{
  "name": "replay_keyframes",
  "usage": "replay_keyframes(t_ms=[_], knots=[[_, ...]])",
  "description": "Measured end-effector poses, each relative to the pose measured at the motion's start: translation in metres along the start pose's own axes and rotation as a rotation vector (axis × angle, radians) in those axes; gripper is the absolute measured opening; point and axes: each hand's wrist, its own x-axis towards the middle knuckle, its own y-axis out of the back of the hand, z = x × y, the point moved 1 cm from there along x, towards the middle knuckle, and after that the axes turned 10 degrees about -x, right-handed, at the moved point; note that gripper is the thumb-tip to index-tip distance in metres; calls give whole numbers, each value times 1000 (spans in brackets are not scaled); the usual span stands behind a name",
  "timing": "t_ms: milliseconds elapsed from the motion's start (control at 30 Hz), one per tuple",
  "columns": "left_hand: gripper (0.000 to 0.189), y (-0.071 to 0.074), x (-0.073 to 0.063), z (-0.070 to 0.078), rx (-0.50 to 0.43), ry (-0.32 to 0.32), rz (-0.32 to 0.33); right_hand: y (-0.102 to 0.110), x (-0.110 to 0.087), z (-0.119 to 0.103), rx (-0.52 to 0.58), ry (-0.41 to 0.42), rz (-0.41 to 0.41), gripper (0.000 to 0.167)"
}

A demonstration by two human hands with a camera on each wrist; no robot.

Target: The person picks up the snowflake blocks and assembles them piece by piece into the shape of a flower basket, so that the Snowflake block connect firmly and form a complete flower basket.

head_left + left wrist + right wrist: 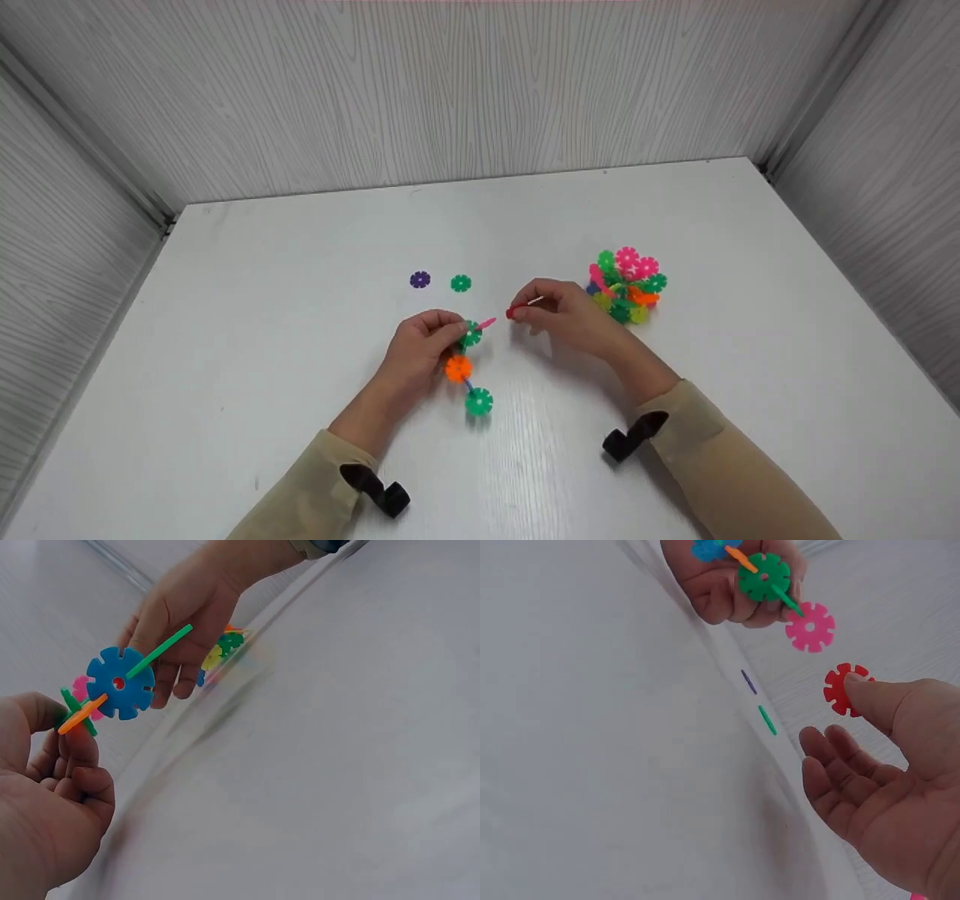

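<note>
A chain of interlocking notched plastic discs hangs from my left hand [424, 346], whose thumb and fingers pinch it near its upper end. In the chain I see a pink disc [810, 627] at the tip, a green disc [763, 577], an orange disc [459, 368], a blue disc [121, 683] and a green disc [479, 402] at the bottom. My right hand [566, 315] pinches a single red disc [845, 689] between thumb and finger. The red disc is close to the pink one, with a small gap between them.
Beyond my left hand a purple disc [420, 280] and a green disc [460, 283] lie flat on the white table [300, 255]. A pile of mixed coloured discs [628, 285] sits to the right, past my right hand. Wood-grain panels [480, 90] border the table.
</note>
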Motion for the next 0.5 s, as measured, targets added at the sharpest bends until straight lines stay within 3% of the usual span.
replay_keyframes(t_ms=[167,500], knots=[[15,1,0,-1,24,-10,-31,-9,1,-1,93,-34,-6,21],[12,2,1,-1,87,-47,-16,-16,4,0,141,-49,-37,22]])
